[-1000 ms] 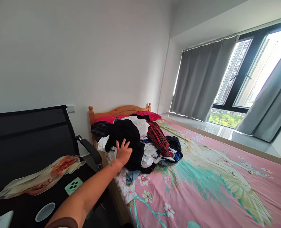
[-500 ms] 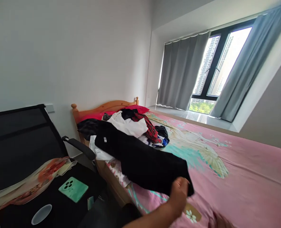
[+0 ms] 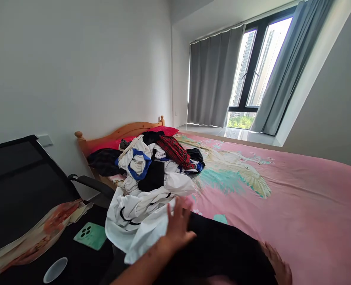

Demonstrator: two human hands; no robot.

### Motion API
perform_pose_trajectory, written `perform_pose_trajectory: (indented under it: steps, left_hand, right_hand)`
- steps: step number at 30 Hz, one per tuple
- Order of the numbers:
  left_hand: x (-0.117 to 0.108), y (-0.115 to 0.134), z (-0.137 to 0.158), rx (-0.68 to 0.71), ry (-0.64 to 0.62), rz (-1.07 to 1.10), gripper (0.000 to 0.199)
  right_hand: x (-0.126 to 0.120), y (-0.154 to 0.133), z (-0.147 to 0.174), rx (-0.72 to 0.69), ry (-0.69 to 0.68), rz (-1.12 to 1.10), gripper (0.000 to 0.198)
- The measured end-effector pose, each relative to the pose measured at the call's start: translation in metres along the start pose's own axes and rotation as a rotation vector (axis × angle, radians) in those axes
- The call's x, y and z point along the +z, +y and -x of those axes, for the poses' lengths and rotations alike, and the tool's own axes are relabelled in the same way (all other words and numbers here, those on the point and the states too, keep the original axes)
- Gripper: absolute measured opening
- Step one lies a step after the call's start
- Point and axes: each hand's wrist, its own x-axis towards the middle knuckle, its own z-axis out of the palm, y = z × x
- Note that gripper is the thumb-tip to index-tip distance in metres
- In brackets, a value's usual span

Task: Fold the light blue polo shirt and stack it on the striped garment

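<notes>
A black garment (image 3: 223, 249) lies spread on the pink bedspread (image 3: 297, 198) close to me. My left hand (image 3: 178, 225) rests flat with fingers spread at its left edge, touching a white cloth with black stripes (image 3: 140, 213) that hangs off the bed. My right hand (image 3: 278, 263) lies open at the black garment's right edge. Behind them sits a pile of clothes (image 3: 160, 158), white, blue, black and red plaid.
A wooden headboard (image 3: 119, 132) with red pillows stands against the white wall. At left a black chair (image 3: 23, 186) holds a floral cloth (image 3: 35, 231), a green phone (image 3: 90, 236) and a white cup (image 3: 55, 270). Grey curtains (image 3: 211, 79) frame the window.
My left hand pulled the black garment off the pile toward me and it now lies flat on the bed. White clothes slid off the pile's edge. My right hand came into view.
</notes>
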Motion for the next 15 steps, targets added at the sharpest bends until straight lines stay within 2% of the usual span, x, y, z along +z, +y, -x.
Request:
perform_pose_trajectory:
  steps: [1,3,5,7,9,11,13,15]
  left_hand:
    - [-0.009,-0.030,-0.006,-0.129,0.064,-0.130,0.097]
    - [-0.024,-0.083,-0.013,-0.337,0.111,-0.259,0.098]
    - [-0.037,-0.121,-0.016,-0.508,0.028,-0.168,0.090]
    - [-0.051,-0.141,-0.023,-0.548,-0.100,-0.002,0.068]
    - [-0.070,-0.146,-0.036,-0.492,-0.162,0.104,0.048]
    - [-0.099,-0.140,-0.054,-0.417,-0.101,0.248,0.040]
    - [-0.134,-0.128,-0.076,-0.375,0.046,0.507,0.042]
    - [-0.173,-0.114,-0.098,-0.390,0.245,0.689,0.045]
  right_hand:
    - [0.001,0.000,-0.001,0.008,-0.011,0.012,0.065]
    - [0.000,-0.001,-0.002,0.015,-0.028,0.032,0.066]
    - [-0.002,-0.002,-0.002,0.015,-0.048,0.046,0.066]
    - [-0.002,-0.001,-0.003,0.016,-0.065,0.047,0.065]
    - [0.000,0.002,-0.004,0.003,-0.068,0.036,0.065]
    - [0.005,0.005,-0.006,-0.010,-0.055,0.033,0.064]
    - [0.010,0.008,-0.007,-0.008,-0.038,0.030,0.063]
    - [0.015,0.009,-0.008,-0.005,-0.015,0.010,0.062]
